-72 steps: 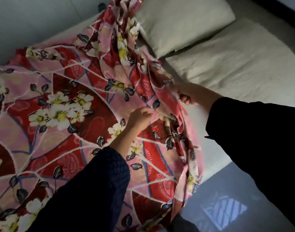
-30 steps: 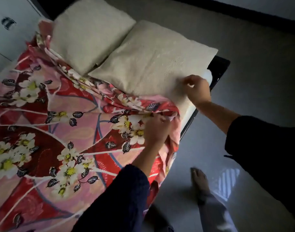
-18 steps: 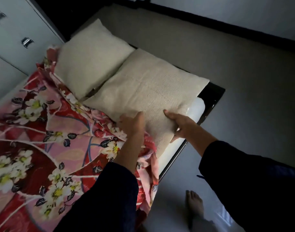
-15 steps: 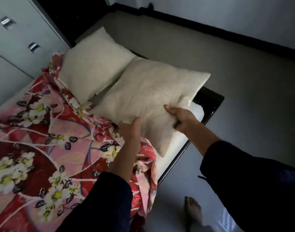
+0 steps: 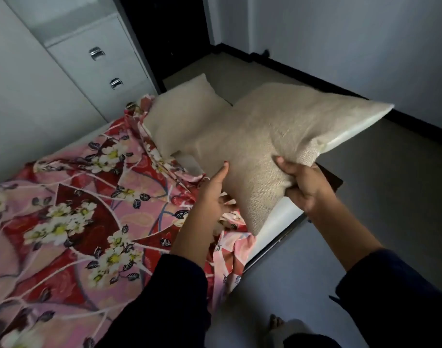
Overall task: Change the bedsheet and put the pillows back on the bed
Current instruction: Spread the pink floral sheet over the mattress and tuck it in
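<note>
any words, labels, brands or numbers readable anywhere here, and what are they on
None: no readable text shows in this view.
The floral bedsheet bears only flowers and leaves.
The lifted pillow, the second pillow and the drawer unit show no print, label or number.

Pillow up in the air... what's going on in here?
A person holds the near pillow raised over the bed, the left hand and right hand gripping its near edge. The other pillow lies flat by the drawers. The flowery bedsheet is bunched up short of the pillows, and bare white mattress shows at the corner.
</note>
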